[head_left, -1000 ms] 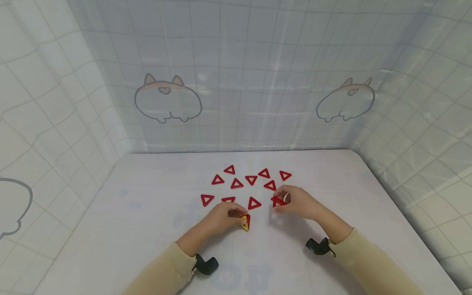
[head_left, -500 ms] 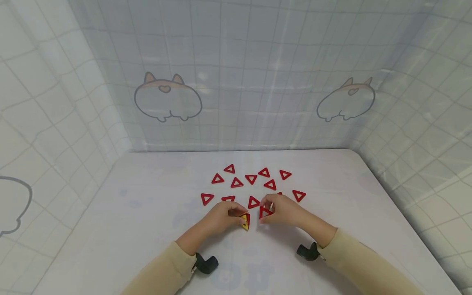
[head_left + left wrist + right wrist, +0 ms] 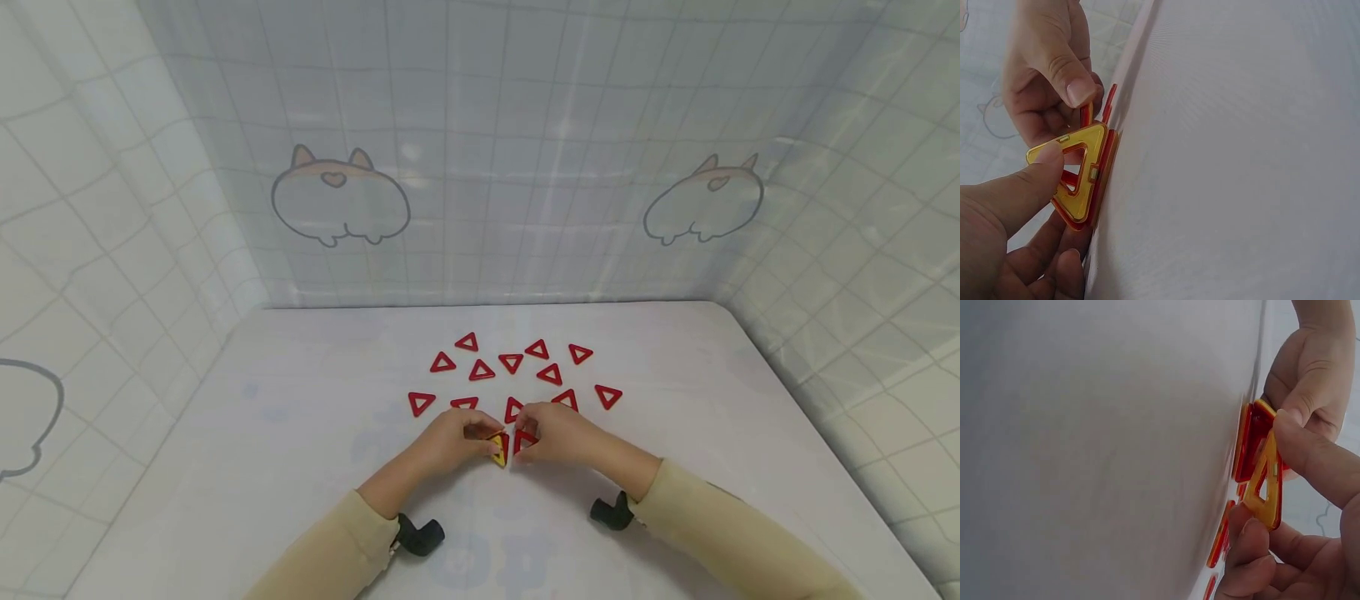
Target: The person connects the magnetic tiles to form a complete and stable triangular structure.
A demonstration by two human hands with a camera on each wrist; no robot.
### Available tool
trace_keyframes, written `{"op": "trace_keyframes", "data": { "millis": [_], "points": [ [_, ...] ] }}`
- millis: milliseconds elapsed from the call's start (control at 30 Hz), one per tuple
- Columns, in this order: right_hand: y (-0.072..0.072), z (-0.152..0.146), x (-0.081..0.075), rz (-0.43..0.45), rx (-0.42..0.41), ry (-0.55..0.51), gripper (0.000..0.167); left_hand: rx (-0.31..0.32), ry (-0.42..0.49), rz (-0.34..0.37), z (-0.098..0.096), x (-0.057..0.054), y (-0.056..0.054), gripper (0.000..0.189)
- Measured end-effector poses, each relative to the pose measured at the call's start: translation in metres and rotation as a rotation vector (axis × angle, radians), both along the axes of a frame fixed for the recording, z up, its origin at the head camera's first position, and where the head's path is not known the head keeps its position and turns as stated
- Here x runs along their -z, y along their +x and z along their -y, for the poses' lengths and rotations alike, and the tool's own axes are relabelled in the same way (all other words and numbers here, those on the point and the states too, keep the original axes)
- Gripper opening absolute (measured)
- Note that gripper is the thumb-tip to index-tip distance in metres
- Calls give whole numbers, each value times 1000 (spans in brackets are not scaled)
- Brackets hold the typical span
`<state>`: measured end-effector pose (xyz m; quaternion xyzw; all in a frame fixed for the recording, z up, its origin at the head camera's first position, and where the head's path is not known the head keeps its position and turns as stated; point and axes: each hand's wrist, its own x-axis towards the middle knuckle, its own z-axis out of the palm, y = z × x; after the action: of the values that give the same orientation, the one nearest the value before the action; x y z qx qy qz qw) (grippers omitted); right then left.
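My left hand (image 3: 450, 442) pinches a yellow triangular magnetic tile (image 3: 1085, 194) between thumb and fingers. Red triangular tile edges show right behind the yellow one, close over the table. To its right, my right hand (image 3: 558, 435) pinches a single red triangular magnetic tile (image 3: 525, 436), which looks orange-edged in the right wrist view (image 3: 1265, 511). This tile is tilted, and in the right wrist view it overlaps the red tiles (image 3: 1252, 440) at my left hand. My fingers hide parts of both pieces.
Several more red triangular tiles lie loose on the white table (image 3: 300, 467) beyond my hands, such as one tile at the left (image 3: 422, 404) and one at the right (image 3: 608, 396). Grid-patterned sheeting (image 3: 487, 167) stands around the back and sides.
My right hand has picked a red tile off the table's right part and brought it left, close beside the tiles in my left hand. The left hand stays put.
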<state>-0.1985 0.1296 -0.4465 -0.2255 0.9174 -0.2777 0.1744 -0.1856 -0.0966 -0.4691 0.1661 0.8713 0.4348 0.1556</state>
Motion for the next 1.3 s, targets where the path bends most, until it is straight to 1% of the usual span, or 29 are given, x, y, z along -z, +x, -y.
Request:
{"op": "trace_keyframes", "data": {
  "millis": [333,533,700,867,1033,1300],
  "points": [
    [2,8,-1,18,-13,26,45,4,6,-5,0,-1,0,27],
    [4,10,-3,21,-23,40,41,7,42,12,0,-3,1,26],
    [5,9,-5,33,-24,56,41,-2,44,18,0,-3,1,26],
    [4,6,-5,61,-14,34,38,-3,38,12,0,-3,2,26],
    [2,3,-4,62,-7,8,35,-2,45,-2,1,-1,2,27],
    [3,3,-12,63,12,-45,30,-6,37,-19,1,0,3,27]
  ]
}}
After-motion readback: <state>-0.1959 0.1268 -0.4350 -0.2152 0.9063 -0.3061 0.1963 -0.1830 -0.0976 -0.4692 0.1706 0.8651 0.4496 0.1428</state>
